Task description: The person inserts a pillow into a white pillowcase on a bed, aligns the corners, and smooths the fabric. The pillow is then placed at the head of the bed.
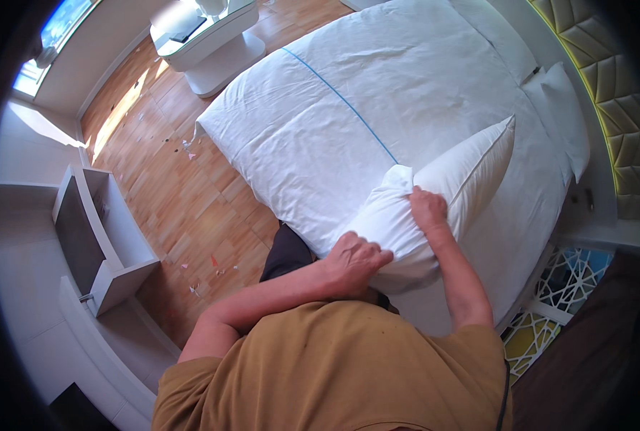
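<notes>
Sunlight (121,108) streaks the wood-toned floor (191,183) near a window (63,32), opposite what seems a padded wall (614,108).

This is a bedroom: a white bed (313,144), pillows (474,154), padded wall panels (617,108).

The plump white cloth pillow (478,156) is plain; one thin blue line (349,106) crosses the broad white cloth bed cover (291,136). The loose fabric shirt (334,366) is mustard-brown, the flat plank-patterned floor (198,183) orange-brown.
</notes>
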